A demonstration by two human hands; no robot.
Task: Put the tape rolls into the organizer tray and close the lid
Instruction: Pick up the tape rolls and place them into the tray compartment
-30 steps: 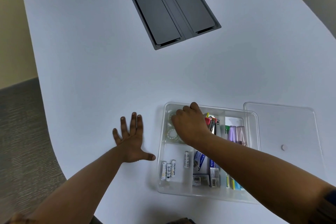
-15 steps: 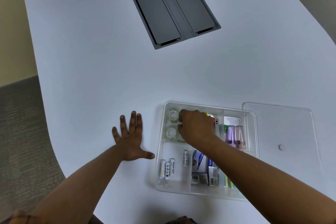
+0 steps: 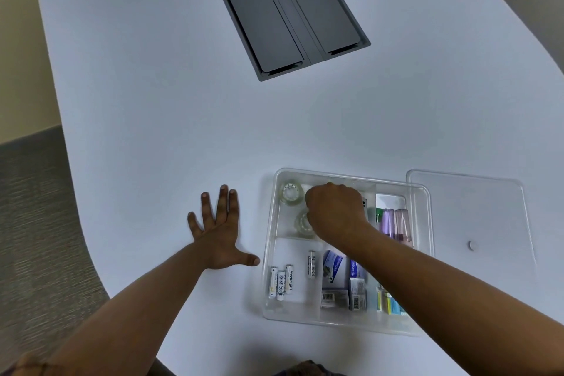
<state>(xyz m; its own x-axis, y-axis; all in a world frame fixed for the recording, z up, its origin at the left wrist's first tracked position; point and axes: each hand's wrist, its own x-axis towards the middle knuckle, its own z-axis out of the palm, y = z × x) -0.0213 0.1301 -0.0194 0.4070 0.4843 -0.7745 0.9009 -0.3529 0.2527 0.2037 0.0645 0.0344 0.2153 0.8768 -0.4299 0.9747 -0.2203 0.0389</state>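
Observation:
The clear organizer tray (image 3: pixel 269 281) sits on the white table near me. Two clear tape rolls lie in its far-left compartment, one tape roll (image 3: pixel 291 192) at the back and a second tape roll (image 3: pixel 303 223) just in front of it. My right hand (image 3: pixel 335 210) is inside that compartment to the right of the rolls, knuckles up and fingers curled down; what lies under the fingers is hidden. My left hand (image 3: pixel 219 232) rests flat on the table left of the tray, fingers spread. The clear lid (image 3: pixel 476 207) lies flat on the table to the tray's right.
Other tray compartments hold batteries (image 3: pixel 280 282), small boxes (image 3: pixel 335 275) and purple and green tubes (image 3: pixel 393 223). A dark grey cable hatch (image 3: pixel 288 12) is set into the table farther back. The table edge curves away at the left, above grey carpet (image 3: pixel 33 223).
My right hand has shifted right and slightly toward me inside the compartment, uncovering the two tape rolls it was hiding. My left hand has stayed flat on the table.

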